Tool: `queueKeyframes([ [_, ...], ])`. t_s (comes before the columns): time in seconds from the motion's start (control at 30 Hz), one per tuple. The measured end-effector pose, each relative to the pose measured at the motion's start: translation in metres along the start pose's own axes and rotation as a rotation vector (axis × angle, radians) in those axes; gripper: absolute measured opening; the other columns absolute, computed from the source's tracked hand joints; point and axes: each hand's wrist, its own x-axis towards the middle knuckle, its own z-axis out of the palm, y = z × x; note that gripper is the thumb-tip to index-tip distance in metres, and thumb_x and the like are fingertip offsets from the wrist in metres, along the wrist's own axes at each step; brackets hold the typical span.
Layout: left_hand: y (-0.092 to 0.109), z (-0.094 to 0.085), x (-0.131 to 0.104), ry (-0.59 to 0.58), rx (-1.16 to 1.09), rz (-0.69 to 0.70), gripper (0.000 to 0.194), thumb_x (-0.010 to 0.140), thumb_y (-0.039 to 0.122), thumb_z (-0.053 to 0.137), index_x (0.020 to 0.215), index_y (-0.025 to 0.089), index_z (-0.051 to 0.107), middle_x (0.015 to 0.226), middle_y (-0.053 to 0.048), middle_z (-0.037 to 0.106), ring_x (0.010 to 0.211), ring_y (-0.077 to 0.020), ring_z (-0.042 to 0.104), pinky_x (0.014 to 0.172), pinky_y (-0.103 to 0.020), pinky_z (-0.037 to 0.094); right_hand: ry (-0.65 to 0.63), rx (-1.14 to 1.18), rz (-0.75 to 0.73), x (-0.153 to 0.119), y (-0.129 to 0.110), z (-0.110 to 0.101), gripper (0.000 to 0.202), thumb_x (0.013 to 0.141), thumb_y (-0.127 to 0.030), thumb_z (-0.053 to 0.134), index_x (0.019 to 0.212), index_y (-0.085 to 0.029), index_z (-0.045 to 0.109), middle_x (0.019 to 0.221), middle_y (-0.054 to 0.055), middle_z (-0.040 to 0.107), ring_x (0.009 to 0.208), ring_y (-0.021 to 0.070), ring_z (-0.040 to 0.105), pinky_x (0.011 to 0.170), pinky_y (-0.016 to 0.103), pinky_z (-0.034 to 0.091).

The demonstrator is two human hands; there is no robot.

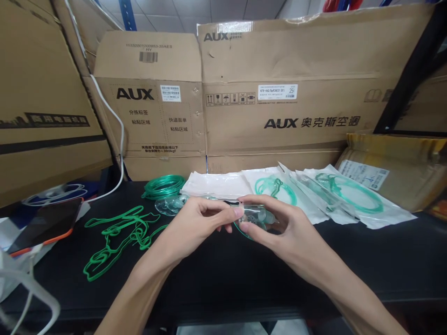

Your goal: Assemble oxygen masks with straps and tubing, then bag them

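A clear plastic cylinder [256, 213] lies sideways between my two hands above the black table. My right hand [284, 223] is closed on it, thumb below and fingers above. At its left end my left hand [206, 218] pinches with thumb and forefinger; what is between those fingertips is too small to tell. Just behind my left hand lie clear plastic parts [169, 205], partly hidden by it. Green tubing shows below the cylinder. To the left, tangled green elastic straps [122, 237] rest on the table, and coiled green tubing [164, 187] sits behind them.
White packages [370, 197] with green tubing line the back right of the black table [223, 284]. Large cardboard boxes [279, 60] stand behind. At the left are an orange-edged phone [49, 225] and white cables [120, 144]. A taped carton [412, 172] is at the right.
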Motion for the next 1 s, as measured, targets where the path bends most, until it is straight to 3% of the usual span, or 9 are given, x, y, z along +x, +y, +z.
queueKeyframes([
  [0.43,0.004,0.000,0.000,0.007,-0.004,0.080,0.039,0.094,0.044,0.069,0.065,0.018,0.068,0.072,0.001,0.068,0.076,-0.0157,0.057,0.073,-0.027,0.040,-0.008,0.079,-0.012,-0.002,0.000,-0.001,0.030,0.088,-0.035,0.076,0.118,-0.032,0.072,0.120,0.001,0.072,0.108,0.0215,0.069,0.084,0.029,0.061],
  [0.7,0.006,0.007,0.001,0.052,0.030,0.053,0.042,0.095,0.052,0.064,0.071,0.018,0.068,0.069,0.002,0.058,0.071,-0.0146,0.051,0.065,-0.027,0.034,0.148,-0.049,-0.081,-0.003,0.002,0.007,0.031,0.086,-0.028,0.073,0.117,-0.031,0.072,0.119,0.002,0.074,0.109,0.0250,0.070,0.081,0.033,0.059],
  [0.87,0.013,0.008,0.006,0.012,0.030,0.132,0.034,0.101,0.044,0.060,0.080,0.018,0.067,0.075,0.004,0.059,0.076,-0.0130,0.052,0.071,-0.025,0.038,0.162,-0.067,-0.109,-0.001,0.005,0.008,0.036,0.089,-0.029,0.072,0.124,-0.033,0.069,0.124,0.001,0.073,0.110,0.0242,0.069,0.085,0.035,0.058],
  [1.0,0.013,0.006,0.008,0.053,-0.012,0.193,0.033,0.103,0.042,0.057,0.081,0.019,0.064,0.075,0.004,0.056,0.074,-0.0119,0.051,0.070,-0.024,0.038,0.117,0.108,-0.035,0.001,-0.001,0.004,0.043,0.088,-0.040,0.077,0.130,-0.034,0.067,0.136,0.001,0.067,0.118,0.0236,0.066,0.092,0.034,0.059],
])
